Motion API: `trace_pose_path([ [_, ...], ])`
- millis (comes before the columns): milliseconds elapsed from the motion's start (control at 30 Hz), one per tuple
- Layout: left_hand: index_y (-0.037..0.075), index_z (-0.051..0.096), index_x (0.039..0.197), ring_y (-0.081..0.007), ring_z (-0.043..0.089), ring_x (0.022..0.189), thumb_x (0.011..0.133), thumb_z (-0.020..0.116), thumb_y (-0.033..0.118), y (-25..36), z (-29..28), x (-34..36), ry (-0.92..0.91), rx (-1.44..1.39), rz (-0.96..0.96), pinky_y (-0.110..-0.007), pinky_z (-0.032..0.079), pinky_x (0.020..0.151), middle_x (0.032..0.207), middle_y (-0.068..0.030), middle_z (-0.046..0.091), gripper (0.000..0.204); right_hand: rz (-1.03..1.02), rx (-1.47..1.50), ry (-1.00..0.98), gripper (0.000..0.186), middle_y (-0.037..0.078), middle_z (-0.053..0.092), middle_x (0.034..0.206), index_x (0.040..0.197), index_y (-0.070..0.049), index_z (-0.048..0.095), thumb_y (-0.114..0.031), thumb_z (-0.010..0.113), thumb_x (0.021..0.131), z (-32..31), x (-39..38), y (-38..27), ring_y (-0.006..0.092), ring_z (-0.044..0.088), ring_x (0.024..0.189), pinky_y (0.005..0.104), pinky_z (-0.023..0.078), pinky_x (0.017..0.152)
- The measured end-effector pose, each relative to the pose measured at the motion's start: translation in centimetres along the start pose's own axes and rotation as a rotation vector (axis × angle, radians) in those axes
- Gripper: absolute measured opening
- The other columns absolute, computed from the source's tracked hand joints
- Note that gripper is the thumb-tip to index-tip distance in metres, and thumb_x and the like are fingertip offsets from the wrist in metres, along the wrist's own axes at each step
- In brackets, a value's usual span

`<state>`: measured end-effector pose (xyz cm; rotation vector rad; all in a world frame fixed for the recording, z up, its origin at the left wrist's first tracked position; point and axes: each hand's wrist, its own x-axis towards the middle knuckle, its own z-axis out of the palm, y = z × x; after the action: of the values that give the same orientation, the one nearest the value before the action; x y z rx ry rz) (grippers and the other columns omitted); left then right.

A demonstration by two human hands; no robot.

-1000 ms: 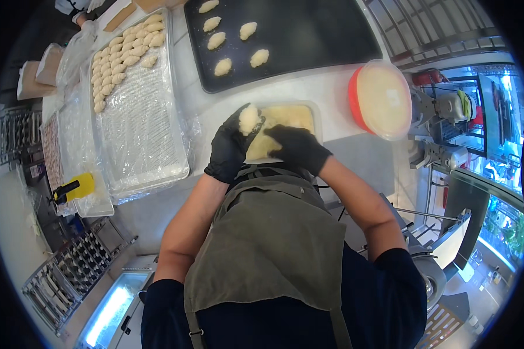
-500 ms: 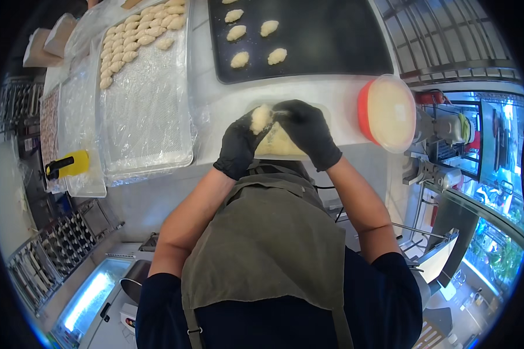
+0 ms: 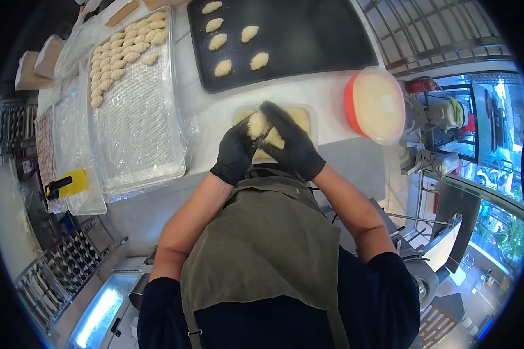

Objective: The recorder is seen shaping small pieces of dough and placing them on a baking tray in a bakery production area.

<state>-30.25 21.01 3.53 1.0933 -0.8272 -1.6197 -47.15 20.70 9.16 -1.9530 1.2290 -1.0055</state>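
Note:
Both hands wear black gloves and meet over a shallow clear container (image 3: 314,125) of pale yellow crumbs at the table's near edge. My left hand (image 3: 234,152) is curled round a small dough piece (image 3: 258,124), coated in pale crumbs. Close on its right side, my right hand (image 3: 294,144) is open, fingers stretched out together; its palm side is hidden. Beyond my hands lies a black baking tray (image 3: 300,43) with several coated dough pieces (image 3: 223,68) spaced apart on its left part.
At the left, a plastic-lined perforated tray (image 3: 134,128) bears rows of shaped dough pieces (image 3: 122,52). A red tub with a cloudy lid (image 3: 378,104) stands at the table's right. A yellow and black tool (image 3: 67,184) rests at the left edge; metal racks (image 3: 70,256) stand below it.
My right hand has gone from bent fingers beside the dough piece to stretched fingers alongside it. The dough stays in my left hand. The whole view has shifted and turned slightly.

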Motion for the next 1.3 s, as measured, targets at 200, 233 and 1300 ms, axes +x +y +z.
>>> trace_pose_path([
  [200, -0.001, 0.06, 0.129, -0.0167, 0.065, 0.099, 0.095, 0.053, -0.001, 1.0, -0.2, -0.2, 0.065, -0.372, -0.235, -0.025, 0.052, 0.082, 0.114, -0.0106, 0.068, 0.035, -0.246, -0.258, -0.145, 0.071, 0.015, 0.046, 0.151, 0.147, -0.005, 0.044, -0.036, 0.068, 0.087, 1.1, -0.6, 1.0, 0.0346, 0.045, 0.139, 0.0433, 0.038, 0.115],
  [233, -0.001, 0.06, 0.129, -0.0167, 0.065, 0.098, 0.096, 0.053, 0.001, 0.9, -0.4, -0.2, 0.023, -0.246, -0.184, -0.025, 0.053, 0.082, 0.114, -0.0104, 0.068, 0.034, -0.258, -0.274, -0.162, 0.072, 0.016, 0.046, 0.151, 0.147, -0.005, 0.044, -0.038, 0.066, 0.088, 1.2, -0.6, 1.1, 0.0342, 0.044, 0.139, 0.0445, 0.036, 0.116],
  [1300, 0.004, 0.055, 0.133, -0.0243, 0.066, 0.111, 0.106, 0.045, 0.033, 0.9, -1.2, 0.3, -0.191, -0.888, -0.432, -0.037, 0.055, 0.091, 0.124, -0.014, 0.066, 0.041, -0.318, -0.276, -0.215, 0.079, 0.015, 0.045, 0.152, 0.148, -0.006, 0.045, -0.034, 0.075, 0.08, -0.6, -1.0, 2.0, 0.0315, 0.044, 0.14, 0.0481, 0.035, 0.117],
])
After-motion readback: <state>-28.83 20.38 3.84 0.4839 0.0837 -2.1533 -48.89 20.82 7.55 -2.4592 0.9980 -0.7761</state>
